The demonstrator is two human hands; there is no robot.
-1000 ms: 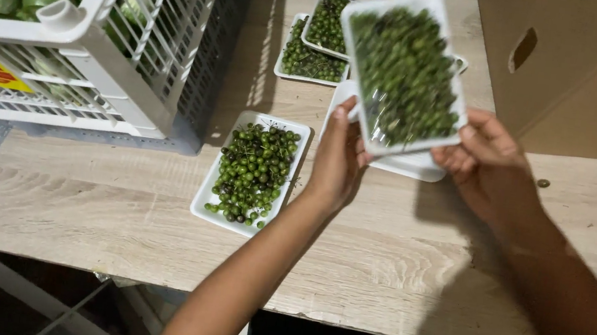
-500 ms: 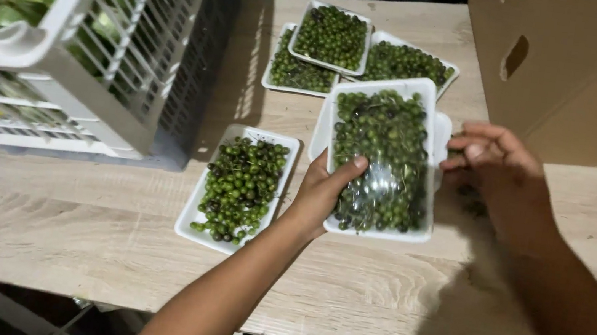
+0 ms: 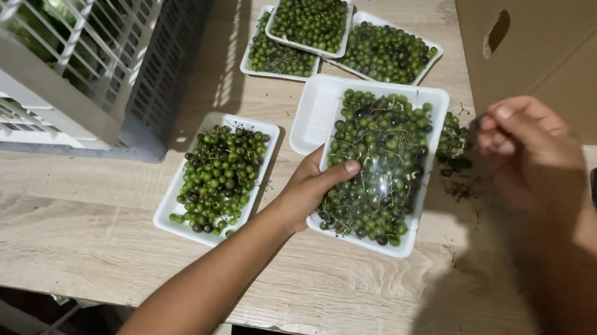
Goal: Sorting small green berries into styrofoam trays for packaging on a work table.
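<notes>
Two hands | left hand grips wrapped foam berry tray mid-frame by its edge | right hand loosely curled, empty | tray likely light, flimsy

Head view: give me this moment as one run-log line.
left hand: grips wrapped berry tray at its left edge | right hand: raised beside tray, fingers pinched, contents unclear | table: four more trays

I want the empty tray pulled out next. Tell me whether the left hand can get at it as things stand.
Probably yes. The left hand grips the near edge of the full tray, right beside the empty tray. The empty tray's left part lies bare, though the full tray overlaps its right side, so it would have to slide out.
</notes>
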